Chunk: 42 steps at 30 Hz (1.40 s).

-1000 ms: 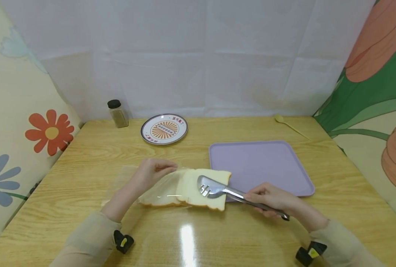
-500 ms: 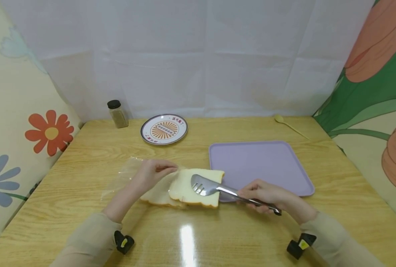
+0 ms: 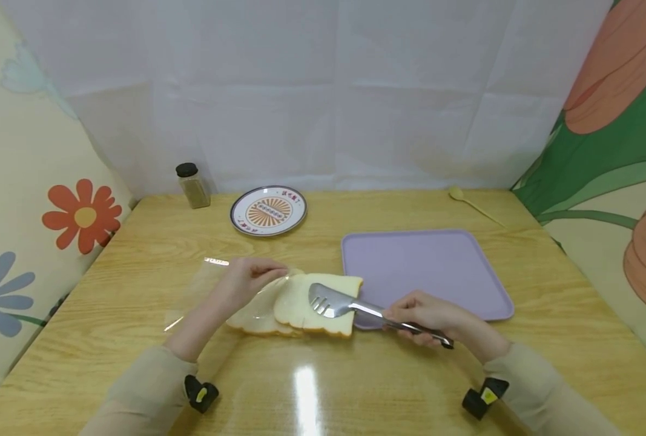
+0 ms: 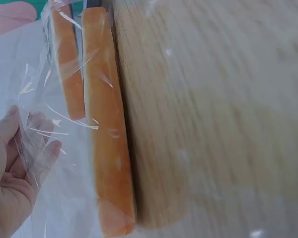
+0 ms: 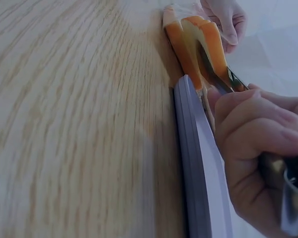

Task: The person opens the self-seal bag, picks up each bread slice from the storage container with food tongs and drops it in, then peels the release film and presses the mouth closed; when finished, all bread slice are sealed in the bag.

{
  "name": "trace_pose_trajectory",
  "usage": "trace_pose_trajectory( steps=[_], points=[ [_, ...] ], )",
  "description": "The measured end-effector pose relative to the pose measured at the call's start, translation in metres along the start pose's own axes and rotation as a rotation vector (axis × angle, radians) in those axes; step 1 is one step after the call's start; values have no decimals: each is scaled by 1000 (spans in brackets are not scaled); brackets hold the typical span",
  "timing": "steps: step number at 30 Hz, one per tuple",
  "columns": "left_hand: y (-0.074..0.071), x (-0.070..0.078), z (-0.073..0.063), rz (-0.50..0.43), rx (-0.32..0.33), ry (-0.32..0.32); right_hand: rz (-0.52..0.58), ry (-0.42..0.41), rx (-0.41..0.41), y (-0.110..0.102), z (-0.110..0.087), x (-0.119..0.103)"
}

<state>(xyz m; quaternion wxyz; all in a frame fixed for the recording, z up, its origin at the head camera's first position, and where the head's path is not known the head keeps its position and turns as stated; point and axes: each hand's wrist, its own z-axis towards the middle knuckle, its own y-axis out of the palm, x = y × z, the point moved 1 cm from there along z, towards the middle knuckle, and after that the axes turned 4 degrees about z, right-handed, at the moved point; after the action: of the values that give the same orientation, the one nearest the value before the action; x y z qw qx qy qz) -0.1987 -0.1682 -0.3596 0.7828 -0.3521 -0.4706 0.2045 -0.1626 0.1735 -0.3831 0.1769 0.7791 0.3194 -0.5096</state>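
Note:
My left hand (image 3: pixel 252 281) pinches the edge of a clear plastic bag (image 4: pixel 44 104) between thumb and fingers. Inside the bag lies a slice of bread (image 4: pixel 109 129), crust side facing the left wrist camera. My right hand (image 3: pixel 423 315) grips metal serving tongs (image 3: pixel 369 309) by the handle. One slotted tong head rests across the top of a second bread slice (image 3: pixel 292 303), and the other passes beneath it, as the right wrist view shows. This upper slice overlaps the lower one, its left end at the bag's mouth and its right end beside the tray.
A purple tray (image 3: pixel 421 266) lies right of the bread, with the tongs crossing its near left corner. Behind stand a patterned plate (image 3: pixel 268 211) and a black-lidded seasoning jar (image 3: pixel 194 188). A yellowish spoon (image 3: pixel 475 206) lies at the back right of the wooden table (image 3: pixel 235 387).
My right hand has moved left with the tongs and the upper slice, which now covers more of the lower slice. The left hand has stayed nearly still; the bag's film has shifted.

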Motion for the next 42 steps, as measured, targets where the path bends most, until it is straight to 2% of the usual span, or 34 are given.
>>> trace_pose_trajectory(
  steps=[10, 18, 25, 30, 37, 42],
  points=[
    [0, -1, -2, 3, -29, 23, 52, 25, -2, 0, 6, 0],
    [-2, 1, -2, 41, -3, -15, 18, 10, -11, 1, 9, -2],
    [-5, 5, -1, 35, 40, 2, -81, -14, 12, 3, 10, -3],
    [-3, 5, 0, 39, 27, -1, -24, -5, 10, 3, 11, -4],
    [-1, 5, -2, 23, -34, 14, 69, 10, -24, 2, 12, -3],
    [0, 6, -3, -2, -9, 38, 77, 11, -37, 1, 14, -4]
  ],
)
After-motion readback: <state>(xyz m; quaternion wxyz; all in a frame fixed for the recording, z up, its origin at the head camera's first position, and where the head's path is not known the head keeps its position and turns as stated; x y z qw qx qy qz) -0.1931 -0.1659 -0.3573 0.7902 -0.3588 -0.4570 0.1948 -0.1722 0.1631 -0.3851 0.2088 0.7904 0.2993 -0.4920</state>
